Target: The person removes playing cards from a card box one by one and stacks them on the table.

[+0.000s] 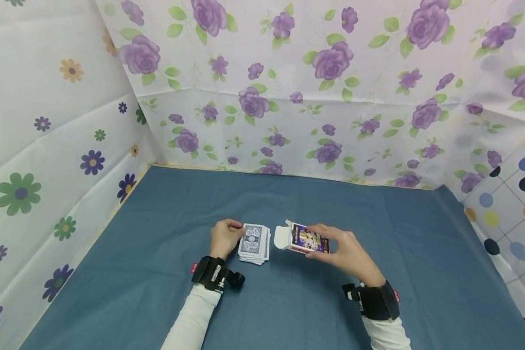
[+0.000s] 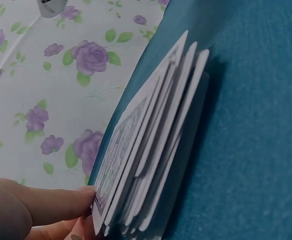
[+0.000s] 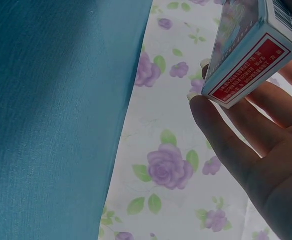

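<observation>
A loosely squared stack of playing cards (image 1: 252, 243) lies on the blue cloth, its grey patterned back facing up. My left hand (image 1: 225, 239) pinches the stack at its upper left corner. In the left wrist view, fingertips (image 2: 88, 197) press against the corner of the top card, and the card edges are staggered. To the right, my right hand (image 1: 343, 248) grips a card box (image 1: 309, 239) between thumb and fingers. The box tilts with its white end flap (image 1: 282, 237) open toward the stack. Its red label panel (image 3: 250, 67) shows in the right wrist view.
The blue cloth (image 1: 157, 272) covers the table. Behind it hangs a white sheet with purple roses (image 1: 253, 102), and a flowered sheet (image 1: 19, 193) borders the left. A dotted sheet (image 1: 518, 250) stands along the right edge. Both wrists wear black camera straps (image 1: 378, 301).
</observation>
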{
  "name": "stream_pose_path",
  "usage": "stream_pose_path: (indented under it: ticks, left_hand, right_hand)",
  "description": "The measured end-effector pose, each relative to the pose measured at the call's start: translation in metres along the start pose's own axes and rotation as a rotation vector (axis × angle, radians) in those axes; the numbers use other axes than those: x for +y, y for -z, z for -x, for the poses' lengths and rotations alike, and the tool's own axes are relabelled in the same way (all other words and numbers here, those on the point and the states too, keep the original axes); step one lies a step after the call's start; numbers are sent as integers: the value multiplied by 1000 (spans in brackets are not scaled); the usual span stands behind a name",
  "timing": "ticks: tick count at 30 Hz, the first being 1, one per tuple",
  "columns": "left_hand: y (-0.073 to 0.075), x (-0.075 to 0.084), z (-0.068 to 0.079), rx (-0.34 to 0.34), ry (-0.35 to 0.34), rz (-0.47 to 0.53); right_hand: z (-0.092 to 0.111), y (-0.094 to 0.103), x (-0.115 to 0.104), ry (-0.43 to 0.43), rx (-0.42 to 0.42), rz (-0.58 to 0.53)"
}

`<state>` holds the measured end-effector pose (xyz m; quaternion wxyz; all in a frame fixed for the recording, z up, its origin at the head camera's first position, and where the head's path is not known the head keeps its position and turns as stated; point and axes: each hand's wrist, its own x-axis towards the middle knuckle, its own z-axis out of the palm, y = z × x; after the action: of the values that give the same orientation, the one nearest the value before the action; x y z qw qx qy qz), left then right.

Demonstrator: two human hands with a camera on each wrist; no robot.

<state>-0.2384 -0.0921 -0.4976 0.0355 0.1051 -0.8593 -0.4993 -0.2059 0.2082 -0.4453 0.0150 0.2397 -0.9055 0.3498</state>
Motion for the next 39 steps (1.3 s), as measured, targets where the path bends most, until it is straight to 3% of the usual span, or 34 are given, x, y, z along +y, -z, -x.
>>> stream_pose_path:
  ticks: [14,29,32,37,39]
  left_hand:
    - [-4,-1,2,5,-23,-18]
    - [-5,-2,0,20,-96,-47]
    - [-7,-9,-4,29,-142,-63]
    - [-18,-33,-22,56,-315,-121]
    - [-17,-24,-20,17,-405,-71]
  right_hand:
    - [0,-1,0,8,4,15]
    - [0,-1,-1,17,7,14]
    - [-1,-1,-1,16,5,12]
    - [-1,-1,-2,12,3,12]
    - [-1,0,-2,11,4,12]
